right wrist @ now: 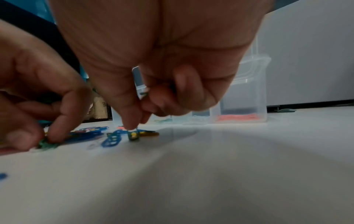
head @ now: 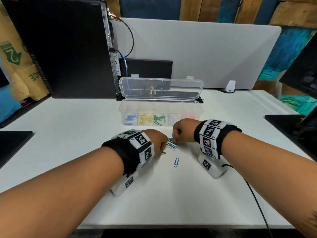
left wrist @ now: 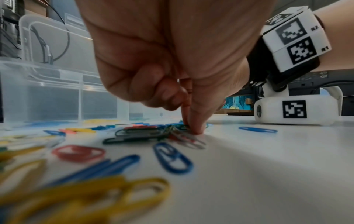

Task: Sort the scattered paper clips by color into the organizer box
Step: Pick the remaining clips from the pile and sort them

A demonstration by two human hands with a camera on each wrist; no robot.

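A small pile of mixed paper clips (head: 172,145) lies on the white table between my hands. My left hand (head: 163,147) reaches in from the left, and its thumb and forefinger pinch a green clip (right wrist: 47,144) against the table. My right hand (head: 176,139) pinches another green clip (right wrist: 133,135) by thumb and forefinger, and something green shows inside its curled fingers. One blue clip (head: 176,162) lies alone nearer me. The clear organizer box (head: 197,107) stands behind, lid (head: 161,88) open, with blue, yellow, green, white and red clips in separate compartments. In the left wrist view several clips (left wrist: 134,134) spread around my left hand (left wrist: 193,128).
A black computer tower (head: 60,48) with cables stands at the back left, and a grey divider panel (head: 214,54) closes the back. Black pads lie at the left edge (head: 13,143) and right edge (head: 283,124). A black cable (head: 253,194) trails from my right wrist.
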